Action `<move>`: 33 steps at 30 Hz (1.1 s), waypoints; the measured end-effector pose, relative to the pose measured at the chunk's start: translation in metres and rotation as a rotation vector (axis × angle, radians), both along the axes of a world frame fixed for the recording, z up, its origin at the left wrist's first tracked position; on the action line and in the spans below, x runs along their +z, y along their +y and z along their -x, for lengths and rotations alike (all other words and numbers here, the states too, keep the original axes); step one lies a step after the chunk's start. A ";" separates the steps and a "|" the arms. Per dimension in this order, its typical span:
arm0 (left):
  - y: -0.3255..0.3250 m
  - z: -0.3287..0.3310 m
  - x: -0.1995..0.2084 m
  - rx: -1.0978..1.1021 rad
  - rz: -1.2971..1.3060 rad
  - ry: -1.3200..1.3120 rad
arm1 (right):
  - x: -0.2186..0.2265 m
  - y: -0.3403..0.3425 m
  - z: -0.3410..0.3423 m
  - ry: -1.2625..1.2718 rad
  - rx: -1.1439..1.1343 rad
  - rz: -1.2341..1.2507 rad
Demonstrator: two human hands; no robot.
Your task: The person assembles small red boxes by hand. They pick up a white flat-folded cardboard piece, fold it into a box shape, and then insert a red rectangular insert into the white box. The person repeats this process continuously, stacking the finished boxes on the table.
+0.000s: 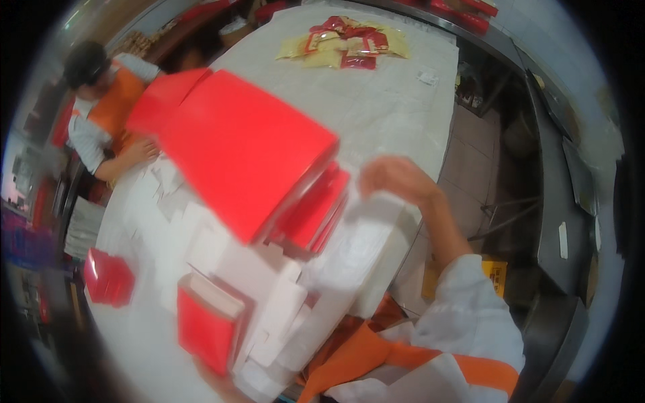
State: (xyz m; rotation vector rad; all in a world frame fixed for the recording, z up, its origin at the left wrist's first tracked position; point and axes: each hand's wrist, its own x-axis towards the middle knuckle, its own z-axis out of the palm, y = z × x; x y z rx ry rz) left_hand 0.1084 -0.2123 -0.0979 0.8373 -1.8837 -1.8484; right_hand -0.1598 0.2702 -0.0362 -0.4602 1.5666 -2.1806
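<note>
At the lower left, my left hand (216, 384) shows only in part, at the bottom edge of a small red box (205, 330). It holds this box from below, most of its fingers hidden. The box's white inside faces up at its far end. My right hand (396, 177) is in the air to the right of a stack of red boxes, apart from them and smeared by motion; I cannot make out its fingers. A large red box (248, 148) tops that stack, with smaller red boxes (314, 208) showing beneath its right side.
White card pieces (279, 316) lie by the near table edge. A red packet (109, 279) is on the left. Yellow and red packets (342, 43) are heaped at the far end of the covered table (383, 101). A co-worker in an orange apron (117, 101) stands across at the left.
</note>
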 end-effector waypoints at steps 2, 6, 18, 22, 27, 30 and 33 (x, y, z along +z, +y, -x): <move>0.025 -0.001 0.004 -0.047 0.301 -0.117 | -0.036 0.005 0.058 -0.075 -0.435 -0.081; 0.050 0.035 0.015 0.273 -0.212 -0.216 | -0.139 0.068 0.188 0.210 -0.890 -0.555; 0.069 0.043 0.021 -0.051 0.550 -0.399 | -0.153 0.145 0.486 -0.192 -1.172 -0.035; 0.050 0.009 -0.004 0.256 -0.098 -0.073 | -0.169 0.146 0.498 -0.222 -1.032 0.069; 0.039 0.039 -0.003 0.471 -0.242 -0.066 | -0.157 0.150 0.473 -0.091 -1.043 0.028; 0.052 0.058 0.005 0.418 -0.302 -0.026 | -0.150 0.148 0.403 -0.004 -1.037 -0.036; 0.051 0.032 0.012 0.410 -0.283 0.046 | -0.136 0.154 0.275 0.058 -1.031 -0.089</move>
